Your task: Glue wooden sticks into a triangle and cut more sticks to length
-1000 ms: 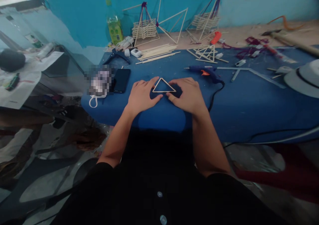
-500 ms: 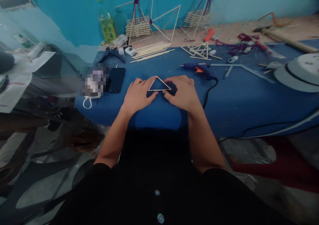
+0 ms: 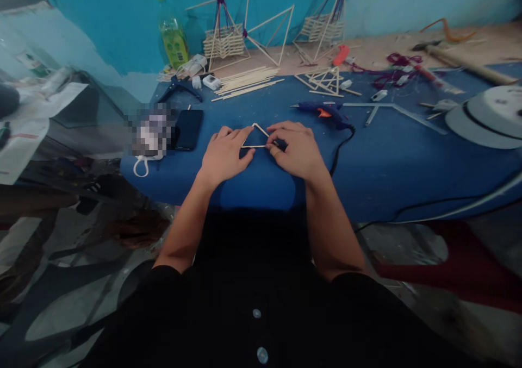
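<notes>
Fingers of my right hand (image 3: 297, 149), parted around the far-right side of a small stick triangle (image 3: 254, 146) half a second ago, have now closed in a narrow pinch on its right corner, hiding it from view; that corner appears to be getting the steadying or pressing. My left hand (image 3: 223, 153) stays parted at thumb and forefinger around the left corner, though I cannot tell how firmly it touches. The triangle lies on the blue table (image 3: 367, 180) between both hands, its apex pointing far, with a glue gun (image 3: 332, 113) to the far right.
</notes>
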`<state>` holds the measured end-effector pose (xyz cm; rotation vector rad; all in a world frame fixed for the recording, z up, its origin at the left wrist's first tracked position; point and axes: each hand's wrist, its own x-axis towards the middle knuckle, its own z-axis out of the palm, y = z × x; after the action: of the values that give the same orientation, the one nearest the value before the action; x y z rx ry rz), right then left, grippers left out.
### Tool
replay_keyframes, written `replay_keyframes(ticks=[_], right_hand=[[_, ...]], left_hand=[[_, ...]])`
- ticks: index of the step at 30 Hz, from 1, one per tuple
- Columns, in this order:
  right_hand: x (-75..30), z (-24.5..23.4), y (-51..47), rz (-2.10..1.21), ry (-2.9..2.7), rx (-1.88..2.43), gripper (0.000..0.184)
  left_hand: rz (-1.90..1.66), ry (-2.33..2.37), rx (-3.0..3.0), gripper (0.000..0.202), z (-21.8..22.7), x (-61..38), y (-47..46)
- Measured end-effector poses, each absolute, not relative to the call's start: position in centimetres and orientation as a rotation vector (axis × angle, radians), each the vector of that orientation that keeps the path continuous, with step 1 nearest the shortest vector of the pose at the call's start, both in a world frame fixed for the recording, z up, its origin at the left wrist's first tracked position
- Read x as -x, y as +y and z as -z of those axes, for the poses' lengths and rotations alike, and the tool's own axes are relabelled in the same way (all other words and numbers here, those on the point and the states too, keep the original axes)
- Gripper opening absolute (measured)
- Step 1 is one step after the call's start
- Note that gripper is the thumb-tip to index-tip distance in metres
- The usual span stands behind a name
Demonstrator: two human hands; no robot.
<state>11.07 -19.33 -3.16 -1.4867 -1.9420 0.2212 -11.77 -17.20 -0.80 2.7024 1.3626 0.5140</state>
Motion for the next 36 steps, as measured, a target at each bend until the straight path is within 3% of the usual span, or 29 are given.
replay_keyframes(ticks=[27, 36], right_hand=[[-10.9, 2.8, -19.1, -0.241, -1.887, 1.460, 0.010], [-10.8, 2.4, -17.4, -0.230, -1.718, 1.713, 0.018]], left_hand=[[-0.572, 1.289, -2.692, 0.060, 1.2, 12.1, -16.7], [-0.605, 1.395, -2.652, 0.055, 1.3, 12.1, -16.7]])
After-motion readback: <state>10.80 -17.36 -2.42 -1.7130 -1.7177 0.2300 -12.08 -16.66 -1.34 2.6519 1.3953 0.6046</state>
